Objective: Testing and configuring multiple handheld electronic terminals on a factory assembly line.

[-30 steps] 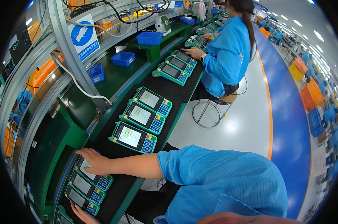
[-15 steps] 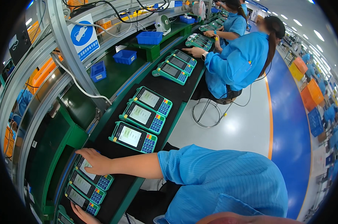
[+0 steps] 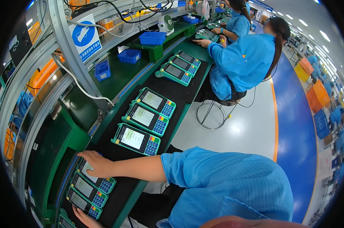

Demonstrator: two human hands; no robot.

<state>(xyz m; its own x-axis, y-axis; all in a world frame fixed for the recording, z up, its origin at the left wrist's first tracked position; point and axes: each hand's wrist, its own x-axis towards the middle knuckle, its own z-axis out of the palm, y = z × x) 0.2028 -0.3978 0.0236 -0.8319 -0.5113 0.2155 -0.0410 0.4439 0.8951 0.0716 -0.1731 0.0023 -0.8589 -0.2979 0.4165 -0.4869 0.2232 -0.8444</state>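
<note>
Three green-cased payment terminals lie side by side at the lower left, screens lit and blue keypads toward my body. My right hand (image 3: 99, 164) is on the uppermost payment terminal (image 3: 105, 185), its fingers bent over the far edge and its thumb at the screen. At the opposite side of this row, my left hand (image 3: 86, 219) grips the edge of the lowest payment terminal (image 3: 77, 200); part of it is hidden. Between them is the middle payment terminal (image 3: 84, 186), touched by neither hand as far as I see. Another terminal (image 3: 65, 221) shows partly at the bottom edge.
Farther up the black mat (image 3: 117, 117) lie three lit terminals (image 3: 143, 116) and three dark-screened ones (image 3: 175, 72). Blue bins (image 3: 129, 56) stand on the green line behind, past a metal post (image 3: 71, 57). A co-worker (image 3: 244, 60) in blue sits up the line.
My hands and the terminals near them stay put. The co-worker has drawn back a little and now holds a terminal raised in both hands. Two blue bins have shifted slightly away up the line.
</note>
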